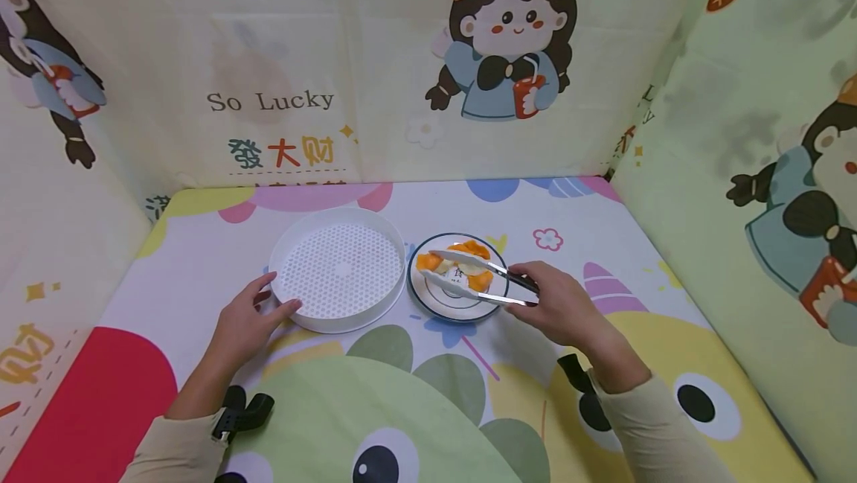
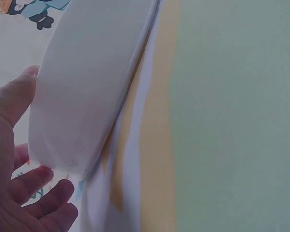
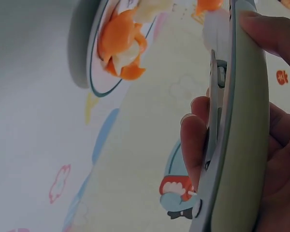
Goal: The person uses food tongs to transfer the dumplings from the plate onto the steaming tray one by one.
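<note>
A round white tray [image 1: 338, 271] with a floor full of small holes lies left of the middle. My left hand [image 1: 248, 319] holds its near left side, thumb and forefinger spread along the rim; in the left wrist view the other fingertips [image 2: 60, 191] curve below the wall. My right hand [image 1: 559, 301] grips a pair of tongs [image 1: 501, 298] by the handles. Their two arms stand apart, reaching left over a white plate [image 1: 442, 308] with a dark rim line. Orange pieces [image 1: 480, 281] and pale ones lie on the plate, partly behind the tongs.
A tablecloth [image 1: 428, 215] with cartoon prints covers the table. Printed sheets [image 1: 388, 44] stand as walls at the back and both sides. The plate sits close beside the tray's right side. Dark straps [image 1: 242, 412] are on both wrists.
</note>
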Demonstrator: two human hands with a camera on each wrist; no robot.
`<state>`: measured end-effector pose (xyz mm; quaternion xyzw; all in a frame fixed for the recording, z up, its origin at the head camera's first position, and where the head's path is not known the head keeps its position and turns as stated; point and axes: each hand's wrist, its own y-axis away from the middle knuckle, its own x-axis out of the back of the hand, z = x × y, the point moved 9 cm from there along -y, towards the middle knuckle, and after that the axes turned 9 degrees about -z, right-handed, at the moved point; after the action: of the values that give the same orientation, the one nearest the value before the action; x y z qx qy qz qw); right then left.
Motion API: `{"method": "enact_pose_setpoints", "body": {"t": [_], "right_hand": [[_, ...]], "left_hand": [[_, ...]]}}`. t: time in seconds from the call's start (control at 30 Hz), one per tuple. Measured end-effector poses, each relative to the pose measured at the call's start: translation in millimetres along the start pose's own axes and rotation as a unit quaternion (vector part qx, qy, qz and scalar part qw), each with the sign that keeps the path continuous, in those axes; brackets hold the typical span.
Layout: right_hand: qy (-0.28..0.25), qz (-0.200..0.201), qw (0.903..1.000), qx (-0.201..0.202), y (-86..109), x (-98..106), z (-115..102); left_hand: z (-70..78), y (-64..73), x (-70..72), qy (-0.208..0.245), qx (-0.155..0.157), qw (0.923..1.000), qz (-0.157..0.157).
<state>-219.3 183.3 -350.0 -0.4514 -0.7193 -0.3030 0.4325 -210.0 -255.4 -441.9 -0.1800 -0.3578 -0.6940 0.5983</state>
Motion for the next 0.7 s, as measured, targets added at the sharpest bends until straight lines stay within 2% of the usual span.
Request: {"method": "enact_pose_setpoints", "body": {"t": [0.33, 0.5, 0.7], "right_hand": [[0.003, 0.005, 0.9998, 0.021, -20.1, 0, -22], [0.002, 0.013, 0.9988, 0.047, -34.6, -3, -35], [0.002, 0.008, 0.9981, 0.061, -55.8, -11, -47]], "left_hand": [[-1.0, 0.3, -0.4, 0.001, 0.0, 1.0, 0.004], [-1.1, 0.5, -0.8, 0.005, -0.002, 1.0, 0.004], [-1.1, 1.2, -0.9, 0.01, -0.004, 0.9999, 0.007]]}}
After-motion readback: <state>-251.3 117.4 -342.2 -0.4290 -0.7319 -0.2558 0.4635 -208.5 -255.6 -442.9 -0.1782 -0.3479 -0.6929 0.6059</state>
